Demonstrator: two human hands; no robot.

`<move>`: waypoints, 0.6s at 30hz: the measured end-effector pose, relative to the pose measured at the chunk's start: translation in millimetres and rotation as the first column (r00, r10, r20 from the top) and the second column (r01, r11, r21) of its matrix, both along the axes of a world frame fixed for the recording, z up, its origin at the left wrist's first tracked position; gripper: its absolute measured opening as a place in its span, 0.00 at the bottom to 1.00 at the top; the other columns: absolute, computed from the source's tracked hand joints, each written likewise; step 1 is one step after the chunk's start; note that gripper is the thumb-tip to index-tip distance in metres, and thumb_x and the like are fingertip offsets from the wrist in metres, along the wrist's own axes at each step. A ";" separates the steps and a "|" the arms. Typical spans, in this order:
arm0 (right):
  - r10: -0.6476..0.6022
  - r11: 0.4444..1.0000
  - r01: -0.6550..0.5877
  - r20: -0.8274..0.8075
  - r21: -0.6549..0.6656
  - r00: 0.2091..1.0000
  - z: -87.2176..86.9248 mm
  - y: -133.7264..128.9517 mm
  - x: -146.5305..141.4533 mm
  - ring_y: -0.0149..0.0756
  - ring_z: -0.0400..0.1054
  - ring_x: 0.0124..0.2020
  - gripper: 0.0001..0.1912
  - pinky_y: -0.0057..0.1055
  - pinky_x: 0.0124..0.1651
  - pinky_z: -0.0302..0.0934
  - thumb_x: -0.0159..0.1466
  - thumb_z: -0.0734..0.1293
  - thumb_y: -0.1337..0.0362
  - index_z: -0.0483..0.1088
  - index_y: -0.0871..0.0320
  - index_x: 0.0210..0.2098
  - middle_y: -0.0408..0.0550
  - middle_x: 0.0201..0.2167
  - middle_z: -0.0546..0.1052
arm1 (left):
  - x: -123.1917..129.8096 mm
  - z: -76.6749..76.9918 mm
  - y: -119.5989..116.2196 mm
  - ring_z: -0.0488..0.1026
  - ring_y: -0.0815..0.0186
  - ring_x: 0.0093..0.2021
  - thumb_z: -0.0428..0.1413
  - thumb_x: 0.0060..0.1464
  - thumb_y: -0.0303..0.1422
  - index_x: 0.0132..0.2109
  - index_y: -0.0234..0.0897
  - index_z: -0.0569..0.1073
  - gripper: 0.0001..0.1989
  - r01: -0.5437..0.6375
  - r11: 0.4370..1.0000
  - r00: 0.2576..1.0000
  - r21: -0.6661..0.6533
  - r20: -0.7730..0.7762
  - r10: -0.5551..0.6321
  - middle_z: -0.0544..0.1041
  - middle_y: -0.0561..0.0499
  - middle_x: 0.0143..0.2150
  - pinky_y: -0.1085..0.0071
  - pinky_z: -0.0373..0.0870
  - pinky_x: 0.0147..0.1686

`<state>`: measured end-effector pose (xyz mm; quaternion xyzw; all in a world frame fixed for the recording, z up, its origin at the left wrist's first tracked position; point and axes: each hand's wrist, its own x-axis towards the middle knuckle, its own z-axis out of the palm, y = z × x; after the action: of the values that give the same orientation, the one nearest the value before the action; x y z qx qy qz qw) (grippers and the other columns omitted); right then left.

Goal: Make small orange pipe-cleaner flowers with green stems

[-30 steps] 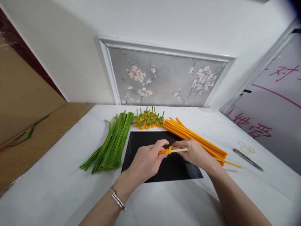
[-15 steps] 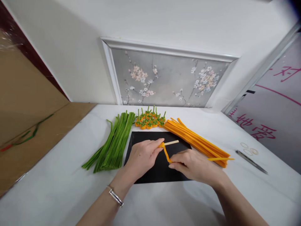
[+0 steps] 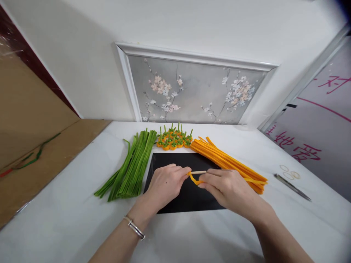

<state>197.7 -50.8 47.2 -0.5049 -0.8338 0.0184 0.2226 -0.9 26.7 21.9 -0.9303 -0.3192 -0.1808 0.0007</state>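
Note:
Above the black mat (image 3: pixel 181 202), my left hand (image 3: pixel 166 184) pinches a thin pale wooden stick (image 3: pixel 198 172) together with the end of an orange pipe cleaner (image 3: pixel 195 180) coiled at its base. My right hand (image 3: pixel 229 190) is closed on the free length of that pipe cleaner, and its fingers reach the stick's other end. Between the hands the orange strand sags in a short curve. Part of the coil is hidden behind my left fingertips.
Green pipe cleaners (image 3: pixel 137 164) lie bundled at left, orange ones (image 3: pixel 227 160) at right. Several small orange pieces with green stems (image 3: pixel 174 137) stand behind the mat. Tweezers (image 3: pixel 293 187) and rubber bands (image 3: pixel 288 176) lie far right. A cardboard box (image 3: pixel 55 157) borders the left side.
My right hand has moved up and slightly left, its fingers now at the stick's end. The stick has tipped closer to level, and the orange strand hangs less steeply.

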 end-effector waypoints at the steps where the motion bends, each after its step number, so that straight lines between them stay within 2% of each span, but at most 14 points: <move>1: -0.012 0.999 0.012 -0.001 0.040 1.000 -0.4 1.4 0.8 0.31 0.67 0.25 0.17 0.26 0.30 0.55 0.71 0.56 0.60 0.74 0.57 0.37 0.46 0.26 0.74 | 0.4 0.0 -0.4 0.72 0.63 0.32 0.49 0.63 0.31 0.47 0.42 0.74 0.10 0.009 1.000 1.000 0.002 -0.017 -0.009 0.78 0.53 0.32 0.69 0.62 0.30; 5: -0.061 0.987 0.067 -0.043 0.146 0.997 -3.0 8.2 6.0 0.30 0.70 0.27 0.15 0.25 0.32 0.59 0.71 0.57 0.59 0.75 0.56 0.39 0.46 0.29 0.76 | 0.5 1.0 -1.6 0.72 0.64 0.33 0.51 0.62 0.33 0.46 0.42 0.74 0.09 0.045 0.999 0.999 -0.029 -0.018 -0.046 0.79 0.54 0.34 0.70 0.62 0.31; 8: -0.089 0.979 0.099 -0.066 0.177 0.994 -5.0 12.9 9.5 0.30 0.71 0.29 0.15 0.24 0.33 0.60 0.70 0.58 0.58 0.75 0.55 0.40 0.47 0.32 0.77 | 0.7 0.7 -1.2 0.72 0.64 0.33 0.52 0.62 0.36 0.44 0.42 0.74 0.08 0.058 0.998 0.998 -0.032 0.010 -0.058 0.79 0.54 0.33 0.70 0.62 0.30; 18: -0.158 0.979 0.170 -0.108 0.115 0.981 -11.5 26.7 16.6 0.32 0.73 0.32 0.17 0.25 0.37 0.62 0.70 0.58 0.54 0.76 0.53 0.38 0.45 0.31 0.79 | 2.2 -3.8 -3.3 0.70 0.66 0.29 0.53 0.61 0.36 0.38 0.40 0.74 0.08 0.138 0.990 0.987 0.031 0.081 -0.140 0.78 0.56 0.29 0.70 0.57 0.28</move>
<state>214.3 -24.1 35.7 -0.5559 -0.7768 -0.0270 0.2948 1.4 23.4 18.1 -0.9419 -0.2509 -0.2230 -0.0137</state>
